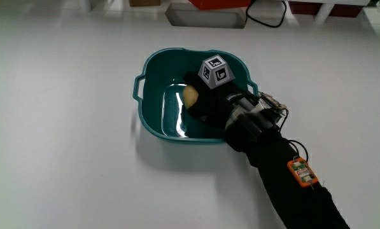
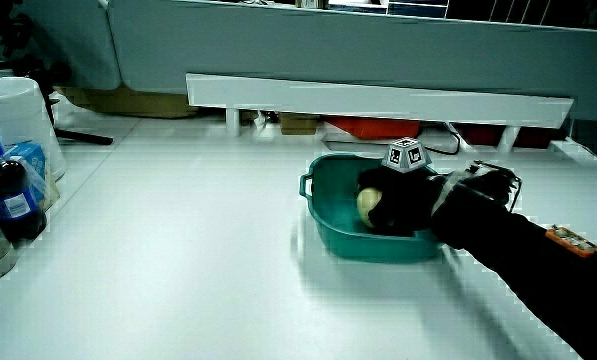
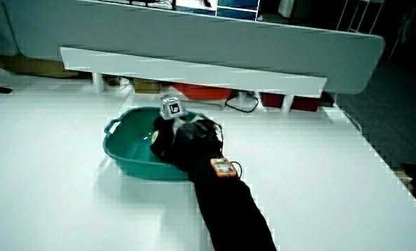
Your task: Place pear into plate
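A teal basin-like plate [image 1: 153, 70] with small handles stands on the white table; it also shows in both side views [image 2: 328, 215] [image 3: 127, 157]. The gloved hand [image 1: 205, 98] reaches down inside it, the patterned cube [image 1: 216, 70] on its back. A pale yellow pear [image 1: 190, 96] sits in the fingers, low over the plate's floor. In a side view the pear [image 2: 368, 205] shows at the glove's tip. The forearm [image 1: 285, 178] crosses the plate's rim nearest the person. In a side view the hand [image 3: 183, 136] hides the pear.
A low white partition [image 2: 378, 100] runs along the table's edge farthest from the person, with red boxes [image 2: 383, 128] under it. Bottles [image 2: 8, 200] and a white bucket [image 2: 13, 115] stand at the table's edge in a side view. A black cable [image 1: 266, 19] lies near the partition.
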The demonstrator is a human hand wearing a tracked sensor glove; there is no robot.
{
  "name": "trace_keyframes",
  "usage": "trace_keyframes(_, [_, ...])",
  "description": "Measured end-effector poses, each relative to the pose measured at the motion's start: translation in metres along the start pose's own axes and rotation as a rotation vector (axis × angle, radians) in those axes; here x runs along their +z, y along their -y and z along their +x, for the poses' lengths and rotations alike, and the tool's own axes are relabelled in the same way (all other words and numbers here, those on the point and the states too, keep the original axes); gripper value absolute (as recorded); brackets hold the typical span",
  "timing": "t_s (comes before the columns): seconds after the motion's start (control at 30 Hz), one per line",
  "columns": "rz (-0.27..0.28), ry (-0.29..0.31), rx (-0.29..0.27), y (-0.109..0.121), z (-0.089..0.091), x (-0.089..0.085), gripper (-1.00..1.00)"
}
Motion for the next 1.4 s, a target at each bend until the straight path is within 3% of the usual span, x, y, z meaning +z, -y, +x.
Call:
trace_keyframes(0.33, [-0.016, 0.010, -0.014, 0.000, 0.002, -0.005, 0.00])
trace_keyframes(0.37, [-0.045, -0.004, -0.015, -0.002, 0.004, -0.008, -0.07])
trace_keyframes(0.53, [-0.025, 0.017, -0.023, 0.000, 0.005, -0.013, -0.43])
trace_keyframes(0.8, [-0.020, -0.024, -0.009, 0.004, 0.010, -0.010, -1.00])
trace_keyframes(0.9, [-0.014, -0.039, 0.000, 0.006, 0.012, -0.008, -1.00])
trace_keyframes(1.07, [0.027, -0.129, 0.047, 0.017, 0.020, -0.001, -1.00])
trace_keyframes(1.13, [0.086, -0.129, 0.054, 0.031, 0.020, 0.013, -1.00])
trace_keyframes(1.3, [0.135, -0.107, 0.056, 0.051, 0.026, 0.027, -1.00])
trace_keyframes(1.33, [0.114, -0.159, 0.120, 0.043, 0.035, 0.018, -1.00])
trace_keyframes(1.37, [0.114, -0.183, 0.109, 0.050, 0.038, 0.021, -1.00])
trace_keyframes(1.4, [0.150, -0.106, 0.063, 0.063, 0.037, 0.028, -1.00])
